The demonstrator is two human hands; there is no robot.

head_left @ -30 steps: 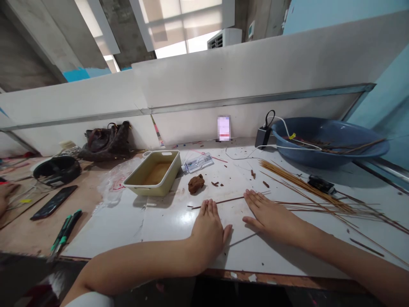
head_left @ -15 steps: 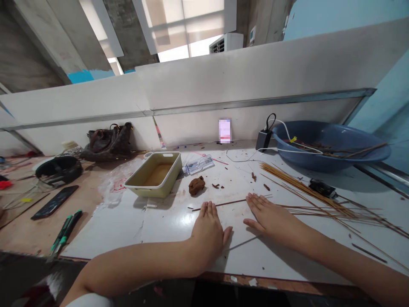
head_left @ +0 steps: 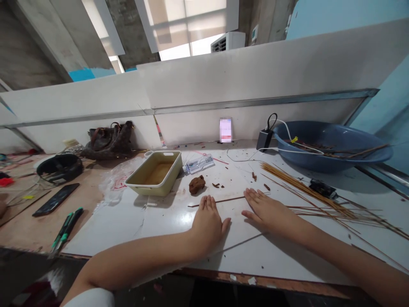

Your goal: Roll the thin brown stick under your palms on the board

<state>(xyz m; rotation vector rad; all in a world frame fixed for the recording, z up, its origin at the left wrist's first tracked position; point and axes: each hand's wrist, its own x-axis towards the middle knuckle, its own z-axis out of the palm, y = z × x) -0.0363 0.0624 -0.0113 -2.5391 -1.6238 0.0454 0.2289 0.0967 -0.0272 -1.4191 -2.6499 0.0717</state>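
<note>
The left hand (head_left: 207, 221) and the right hand (head_left: 266, 211) lie flat and empty on the table, palms down, fingers open and close together. A thin brown stick (head_left: 220, 201) runs just past the left fingertips (head_left: 207, 201), and its far end meets the right fingertips (head_left: 249, 194); whether they press on it is hard to tell. Both forearms run out of the bottom of the view. At the left edge, part of another person's hand (head_left: 1, 209) is cut off. The upright phone (head_left: 225, 130) against the wall is blurred, so its screen can't be read, and the dark bits in the blue basin (head_left: 319, 165) are partly hidden by its rim and a white cable (head_left: 287, 149).

The white tabletop (head_left: 153, 232) is scattered with brown crumbs. On it sit a lump of brown clay (head_left: 196, 184), a cream tray (head_left: 137, 183), a plastic bottle (head_left: 198, 164) and a loose pile of long sticks (head_left: 306, 192). Further left, on bare wood (head_left: 92, 204), lie a black phone (head_left: 56, 199) and green-handled tools (head_left: 65, 226). A dark bag (head_left: 108, 145) leans on the white partition (head_left: 255, 72), with a window (head_left: 188, 30) and an air conditioner (head_left: 227, 41) beyond
</note>
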